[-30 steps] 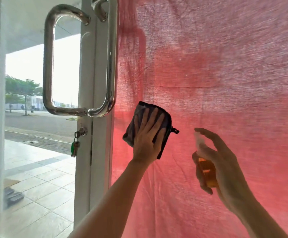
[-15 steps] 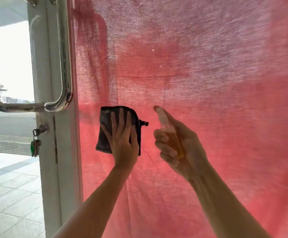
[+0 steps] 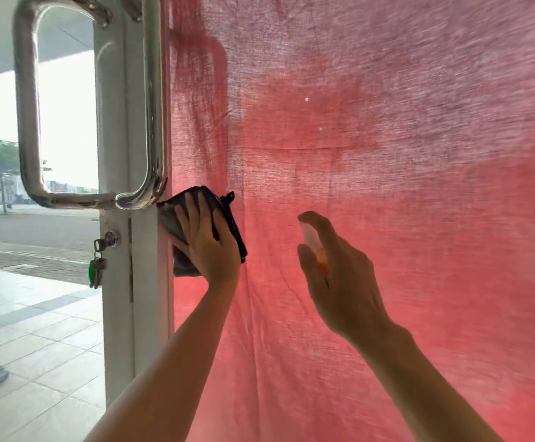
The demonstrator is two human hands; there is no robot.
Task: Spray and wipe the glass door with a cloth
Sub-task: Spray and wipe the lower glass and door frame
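Spray bottle (image 3: 315, 247) (mostly hidden) in right hand (image 3: 339, 279).

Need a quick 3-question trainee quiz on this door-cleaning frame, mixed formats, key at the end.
1. True or false: the left hand presses the dark cloth flat with straight fingers.
2. Multiple choice: what does the right hand hold? A) a bunch of keys B) a small spray bottle C) a sponge
3. Fill in: the keys hang from the lock, below the metal door ______.

Key: 1 true; 2 B; 3 handle.
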